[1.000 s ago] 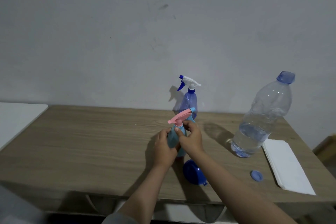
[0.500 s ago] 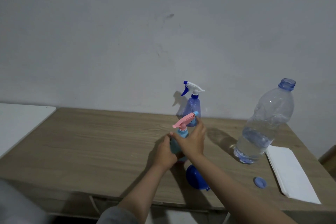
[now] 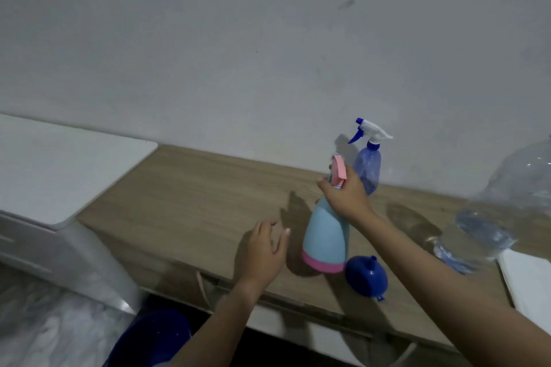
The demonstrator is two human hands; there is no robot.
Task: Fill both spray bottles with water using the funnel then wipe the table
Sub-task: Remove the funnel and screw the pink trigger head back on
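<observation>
A light blue spray bottle [image 3: 326, 235] with a pink base and pink trigger head stands on the wooden table [image 3: 190, 194]. My right hand [image 3: 346, 194] grips its neck and pink head. My left hand [image 3: 265, 247] hovers just left of the bottle, fingers apart, holding nothing. A translucent blue spray bottle [image 3: 368, 167] with a white and blue trigger stands behind, by the wall. The blue funnel [image 3: 366, 275] lies upside down near the front edge, right of the light blue bottle. A large clear water bottle [image 3: 507, 202], partly filled, stands at the right.
A white folded cloth [image 3: 527, 283] lies at the right edge of the table. A white surface [image 3: 59, 167] adjoins the table on the left. A dark blue bucket [image 3: 152, 337] sits below the table's front edge. The wall runs close behind the bottles.
My left hand has let go of the light blue bottle and moved off to the left. My right hand has shifted up onto the pink head. The view has swung left and closer.
</observation>
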